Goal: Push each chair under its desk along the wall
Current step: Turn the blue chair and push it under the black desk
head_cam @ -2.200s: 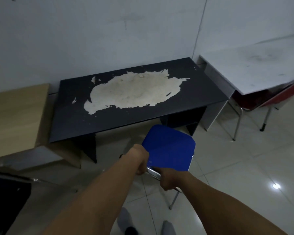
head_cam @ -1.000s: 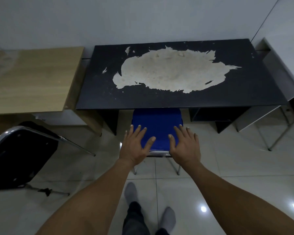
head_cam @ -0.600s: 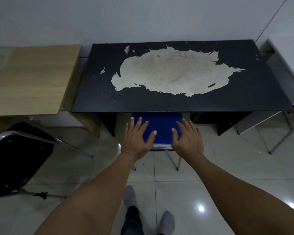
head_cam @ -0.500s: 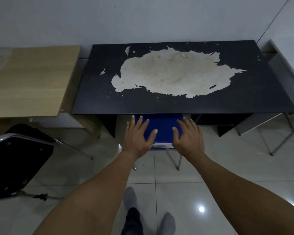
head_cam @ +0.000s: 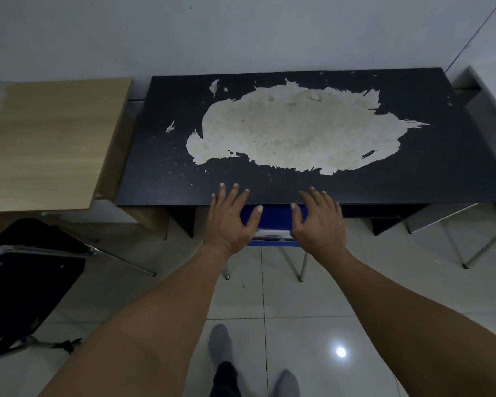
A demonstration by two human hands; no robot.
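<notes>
The blue chair [head_cam: 272, 220] sits almost wholly under the black desk [head_cam: 161, 173], which stands against the wall; only a strip of its seat and chrome rear rail shows past the desk's front edge, with 2 metal legs below on the tiled floor [head_cam: 312, 299]. The left hand [head_cam: 229, 217] and right hand [head_cam: 318, 220] lie flat with fingers spread, palms over the rear corners of the seat, grasping nothing. A black chair [head_cam: 26, 285] stands out from the wooden desk [head_cam: 49, 144] at the left.
</notes>
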